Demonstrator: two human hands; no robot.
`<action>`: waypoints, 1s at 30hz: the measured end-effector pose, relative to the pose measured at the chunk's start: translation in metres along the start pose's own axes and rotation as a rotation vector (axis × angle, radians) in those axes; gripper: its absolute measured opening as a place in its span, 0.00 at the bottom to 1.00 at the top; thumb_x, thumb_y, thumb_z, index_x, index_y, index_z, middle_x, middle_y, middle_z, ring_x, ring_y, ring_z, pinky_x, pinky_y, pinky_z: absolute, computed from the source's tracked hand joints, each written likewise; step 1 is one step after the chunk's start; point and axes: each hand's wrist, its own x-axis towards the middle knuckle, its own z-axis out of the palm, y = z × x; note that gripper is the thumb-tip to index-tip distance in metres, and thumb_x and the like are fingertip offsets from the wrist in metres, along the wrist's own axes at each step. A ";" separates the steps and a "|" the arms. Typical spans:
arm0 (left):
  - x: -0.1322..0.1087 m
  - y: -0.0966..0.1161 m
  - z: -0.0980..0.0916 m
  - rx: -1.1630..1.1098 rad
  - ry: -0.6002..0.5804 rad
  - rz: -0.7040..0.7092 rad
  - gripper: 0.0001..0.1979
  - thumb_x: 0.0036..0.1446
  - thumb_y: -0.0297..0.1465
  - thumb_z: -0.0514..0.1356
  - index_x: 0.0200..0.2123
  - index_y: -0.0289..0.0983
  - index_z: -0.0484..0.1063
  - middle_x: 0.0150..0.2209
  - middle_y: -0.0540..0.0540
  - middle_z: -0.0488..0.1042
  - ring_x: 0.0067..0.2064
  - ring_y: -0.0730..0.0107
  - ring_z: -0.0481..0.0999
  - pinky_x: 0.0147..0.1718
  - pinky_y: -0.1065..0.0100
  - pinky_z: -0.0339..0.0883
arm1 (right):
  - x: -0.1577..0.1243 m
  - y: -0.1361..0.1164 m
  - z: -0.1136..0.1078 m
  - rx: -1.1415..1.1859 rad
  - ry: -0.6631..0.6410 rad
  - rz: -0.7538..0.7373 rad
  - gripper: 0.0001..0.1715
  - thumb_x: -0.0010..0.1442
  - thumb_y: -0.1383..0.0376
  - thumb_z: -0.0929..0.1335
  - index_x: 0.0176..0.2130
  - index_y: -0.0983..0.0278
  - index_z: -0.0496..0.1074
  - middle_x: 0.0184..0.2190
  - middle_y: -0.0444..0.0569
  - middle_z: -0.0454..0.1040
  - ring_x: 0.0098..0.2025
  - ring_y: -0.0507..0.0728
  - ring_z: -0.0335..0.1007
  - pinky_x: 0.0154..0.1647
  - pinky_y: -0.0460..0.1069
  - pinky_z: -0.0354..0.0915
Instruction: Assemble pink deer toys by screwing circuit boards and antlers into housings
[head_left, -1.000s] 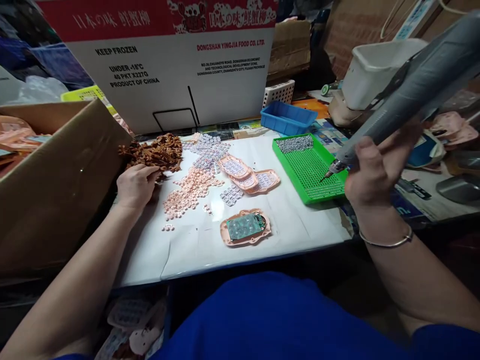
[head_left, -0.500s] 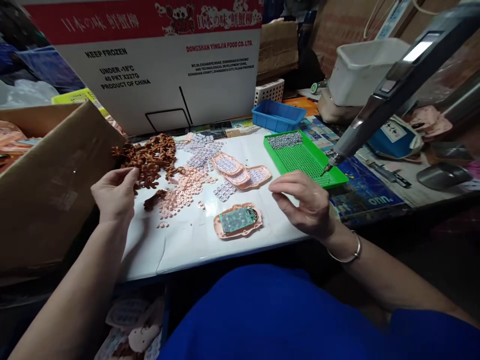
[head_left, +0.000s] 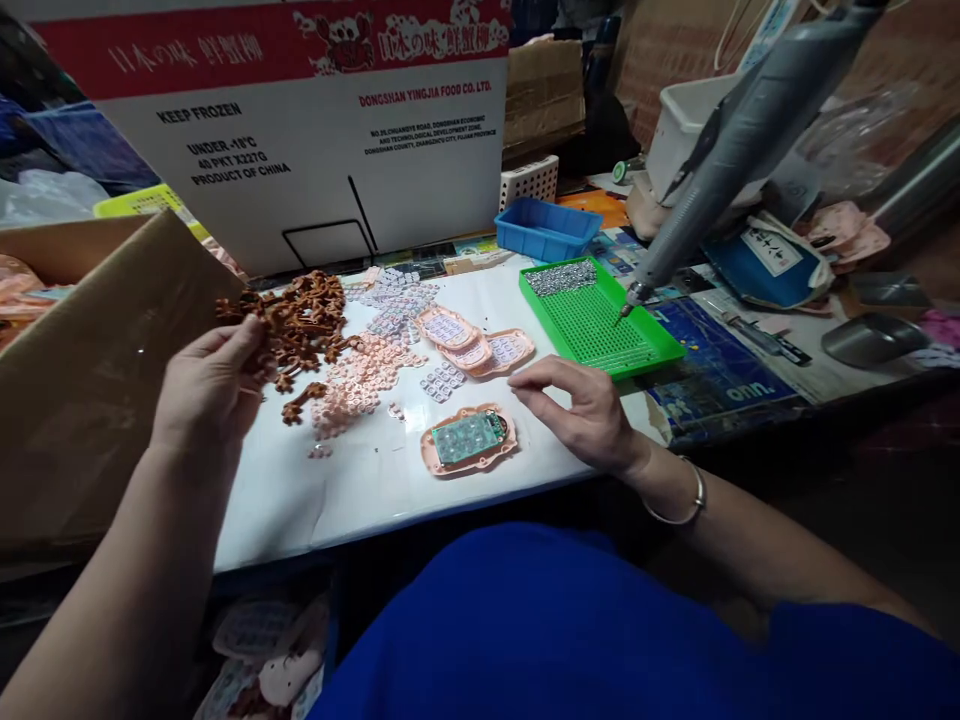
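Brown carton [head_left: 90, 400]: far left, open top, pink parts inside.
Left hand [head_left: 202, 390]: raised beside the carton, at the near-left edge of the brown pile. Thumb and fingers drawn in; from here I can't tell whether a piece is pinched.
Brown pile [head_left: 307, 305]: tangled knobbly pieces heaped on the white tabletop [head_left: 360, 515].
White carton [head_left: 315, 150]: upright behind the heaps, red band, "KEEP FROZEN".
Pink bits [head_left: 349, 385]: small, scattered, just right of the brown pile.
Pale tiles [head_left: 397, 302]: loose spread behind the pink bits.
Clear squares [head_left: 442, 382]: flat patch near the stacked shells.
Open shell [head_left: 426, 452]: pink, on the tabletop between the hands, nearer the right one. Green circuit board [head_left: 469, 438] lies inside.
Stacked shells [head_left: 447, 328]: overlapping, pink, behind the open one.
Blue bin [head_left: 525, 240]: behind the green tray.
Right hand [head_left: 581, 415]: over the tabletop, right of the open shell. Fingers curled, thumb and forefinger tips close; can't tell if they meet or grip anything.
Green tray [head_left: 664, 352]: perforated, silvery small parts [head_left: 562, 278] massed at the far end.
Powered driver [head_left: 697, 195]: grey, slanted, tip down over the tray.
Metal scoop [head_left: 874, 342]: far right.
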 end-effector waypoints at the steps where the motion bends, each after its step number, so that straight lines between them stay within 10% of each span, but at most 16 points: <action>1: -0.012 0.005 0.008 -0.046 -0.072 -0.072 0.24 0.36 0.50 0.71 0.21 0.40 0.65 0.17 0.50 0.65 0.22 0.72 0.62 0.17 0.69 0.56 | 0.002 -0.002 0.004 0.057 -0.022 0.078 0.05 0.64 0.71 0.69 0.39 0.63 0.76 0.35 0.48 0.81 0.35 0.51 0.78 0.36 0.46 0.75; 11: -0.115 0.025 0.088 -0.284 -0.456 -0.448 0.20 0.40 0.48 0.72 0.25 0.39 0.72 0.23 0.49 0.70 0.21 0.74 0.63 0.20 0.68 0.60 | -0.005 -0.003 0.029 0.526 -0.253 0.592 0.06 0.57 0.65 0.73 0.37 0.64 0.74 0.33 0.44 0.77 0.35 0.50 0.73 0.41 0.46 0.73; 18: -0.145 -0.008 0.082 0.249 -0.556 0.486 0.20 0.56 0.42 0.67 0.52 0.46 0.76 0.51 0.40 0.78 0.51 0.48 0.76 0.51 0.47 0.71 | -0.030 0.009 0.000 0.665 -0.125 0.900 0.09 0.53 0.66 0.75 0.33 0.67 0.73 0.25 0.40 0.73 0.23 0.45 0.67 0.25 0.42 0.68; 30: -0.150 -0.013 0.077 0.323 -0.708 0.580 0.21 0.63 0.36 0.63 0.59 0.48 0.72 0.54 0.42 0.78 0.53 0.53 0.76 0.53 0.52 0.71 | -0.035 0.010 0.003 0.614 -0.248 0.979 0.05 0.56 0.67 0.71 0.32 0.69 0.71 0.21 0.40 0.71 0.22 0.46 0.66 0.22 0.42 0.67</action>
